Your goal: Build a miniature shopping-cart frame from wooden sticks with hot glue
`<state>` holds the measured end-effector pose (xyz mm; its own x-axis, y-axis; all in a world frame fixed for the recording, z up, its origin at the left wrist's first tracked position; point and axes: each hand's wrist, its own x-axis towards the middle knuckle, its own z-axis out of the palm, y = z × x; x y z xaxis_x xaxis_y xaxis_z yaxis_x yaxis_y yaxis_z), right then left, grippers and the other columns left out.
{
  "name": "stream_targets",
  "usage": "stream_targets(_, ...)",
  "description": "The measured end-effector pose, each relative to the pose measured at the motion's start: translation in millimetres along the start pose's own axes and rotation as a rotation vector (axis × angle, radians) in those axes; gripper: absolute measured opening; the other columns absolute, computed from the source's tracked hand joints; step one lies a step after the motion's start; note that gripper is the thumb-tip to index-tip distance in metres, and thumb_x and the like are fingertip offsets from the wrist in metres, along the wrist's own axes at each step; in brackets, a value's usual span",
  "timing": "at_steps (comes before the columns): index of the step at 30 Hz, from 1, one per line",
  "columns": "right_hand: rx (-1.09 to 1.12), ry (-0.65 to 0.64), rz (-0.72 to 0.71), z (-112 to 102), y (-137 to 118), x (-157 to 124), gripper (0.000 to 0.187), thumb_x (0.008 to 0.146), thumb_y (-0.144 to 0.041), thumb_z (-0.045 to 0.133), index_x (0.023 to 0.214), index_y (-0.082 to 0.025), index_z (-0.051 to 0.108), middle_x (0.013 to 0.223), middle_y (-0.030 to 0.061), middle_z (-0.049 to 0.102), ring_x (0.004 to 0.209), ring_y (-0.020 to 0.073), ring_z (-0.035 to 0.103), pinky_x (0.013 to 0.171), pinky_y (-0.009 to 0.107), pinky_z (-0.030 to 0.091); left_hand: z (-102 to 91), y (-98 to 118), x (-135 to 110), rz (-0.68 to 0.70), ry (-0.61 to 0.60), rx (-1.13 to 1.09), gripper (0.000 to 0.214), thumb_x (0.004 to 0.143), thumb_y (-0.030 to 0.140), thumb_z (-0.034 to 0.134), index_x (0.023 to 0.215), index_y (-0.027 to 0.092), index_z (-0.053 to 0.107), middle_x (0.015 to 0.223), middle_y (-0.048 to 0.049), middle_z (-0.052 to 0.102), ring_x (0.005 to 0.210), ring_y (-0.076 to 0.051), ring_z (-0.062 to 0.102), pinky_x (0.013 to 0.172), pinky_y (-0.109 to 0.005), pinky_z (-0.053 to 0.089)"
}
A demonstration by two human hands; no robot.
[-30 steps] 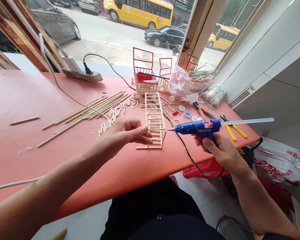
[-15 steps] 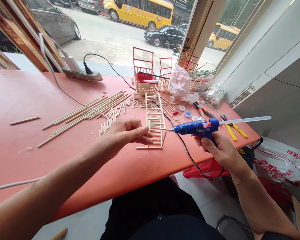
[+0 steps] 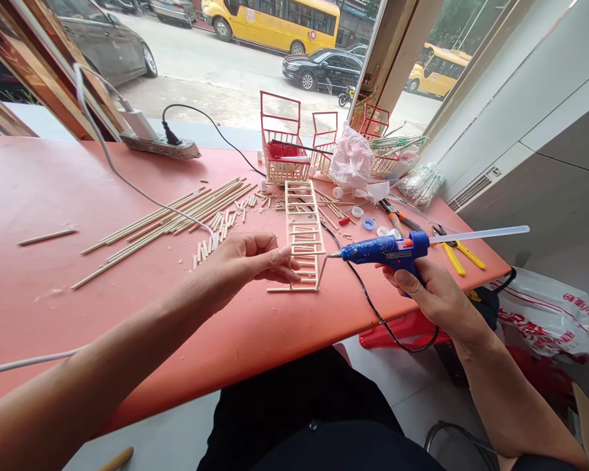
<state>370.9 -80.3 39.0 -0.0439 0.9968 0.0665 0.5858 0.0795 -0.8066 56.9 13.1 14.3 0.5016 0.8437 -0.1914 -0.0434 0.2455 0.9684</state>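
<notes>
My right hand [image 3: 429,291] is wrapped round the grip of a blue hot glue gun [image 3: 385,250]. A long clear glue stick [image 3: 481,235] sticks out of its rear, and its metal nozzle points left, at the top of a short slanting stick by the frame's near right corner. Whether nozzle and stick touch, I cannot tell. With thumb and fingers closed, my left hand [image 3: 260,258] pinches the left side of a ladder-like frame of thin wooden sticks [image 3: 303,210]. My fingers cover part of that side.
Long wooden sticks [image 3: 177,222] and short cut pieces [image 3: 220,226] lie to the left. Behind stand red-and-wood stick baskets [image 3: 287,171] and a pink plastic bag [image 3: 352,157]. Yellow-handled pliers [image 3: 456,252] and bottle caps [image 3: 368,224] lie right. A black cord [image 3: 373,304] hangs over the table edge.
</notes>
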Motion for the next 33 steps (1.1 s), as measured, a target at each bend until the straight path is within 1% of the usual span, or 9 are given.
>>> stream_targets(6, 0.000, 0.014, -0.011, -0.4, -0.5, -0.2, 0.042, 0.096, -0.058, 0.062, 0.109, -0.021, 0.075, 0.100, 0.0089, 0.076, 0.082, 0.0215, 0.066, 0.071, 0.032, 0.054, 0.2, 0.1, -0.6, 0.001, -0.008, -0.012, 0.046, 0.076, 0.053, 0.087, 0.066, 0.015, 0.063, 0.092, -0.0138, 0.082, 0.080, -0.026, 0.080, 0.087, -0.041, 0.066)
stream_targets(11, -0.003, 0.015, -0.003, -0.4, -0.6, 0.8, 0.043, 0.095, -0.059, 0.063, 0.109, -0.020, 0.076, 0.098, 0.0091, 0.077, 0.084, 0.0227, 0.068, 0.071, 0.033, 0.056, 0.5, 1.1, -1.0, -0.008, -0.004, -0.011, 0.048, 0.074, 0.054, 0.088, 0.064, 0.015, 0.062, 0.092, -0.0146, 0.082, 0.082, -0.028, 0.080, 0.089, -0.044, 0.066)
stream_targets(16, -0.008, 0.015, -0.002, -1.1, 1.8, 0.8, 0.042, 0.095, -0.058, 0.064, 0.109, -0.021, 0.076, 0.099, 0.0091, 0.077, 0.087, 0.0239, 0.069, 0.071, 0.033, 0.056, 0.9, 1.6, -0.5, -0.008, -0.005, -0.023, 0.047, 0.072, 0.054, 0.090, 0.065, 0.015, 0.064, 0.089, -0.0135, 0.082, 0.080, -0.028, 0.080, 0.089, -0.045, 0.066)
stream_targets(22, -0.017, 0.000, -0.016, -2.9, 1.9, -0.4, 0.039, 0.098, -0.056, 0.062, 0.111, -0.022, 0.075, 0.101, 0.0080, 0.077, 0.089, 0.0230, 0.070, 0.073, 0.032, 0.054, 1.4, 1.7, 0.0, -0.004, -0.004, -0.041, 0.047, 0.072, 0.053, 0.090, 0.064, 0.015, 0.063, 0.087, -0.0126, 0.081, 0.079, -0.027, 0.080, 0.085, -0.042, 0.067)
stream_targets(27, -0.026, -0.002, -0.012, -3.2, 1.3, -1.2, 0.039, 0.098, -0.056, 0.062, 0.111, -0.022, 0.075, 0.097, 0.0073, 0.077, 0.088, 0.0232, 0.070, 0.074, 0.032, 0.054, 1.3, 1.8, -1.4, -0.004, -0.002, -0.039, 0.046, 0.074, 0.052, 0.089, 0.065, 0.015, 0.063, 0.088, -0.0129, 0.082, 0.080, -0.026, 0.080, 0.086, -0.041, 0.066)
stream_targets(33, -0.035, 0.005, -0.015, -2.4, 2.4, -0.7, 0.041, 0.098, -0.057, 0.061, 0.112, -0.022, 0.075, 0.103, 0.0089, 0.077, 0.094, 0.0251, 0.071, 0.074, 0.032, 0.054, 0.0, 0.8, -0.9, -0.005, -0.019, -0.043, 0.045, 0.074, 0.051, 0.089, 0.065, 0.015, 0.063, 0.088, -0.0123, 0.082, 0.079, -0.025, 0.080, 0.085, -0.039, 0.067)
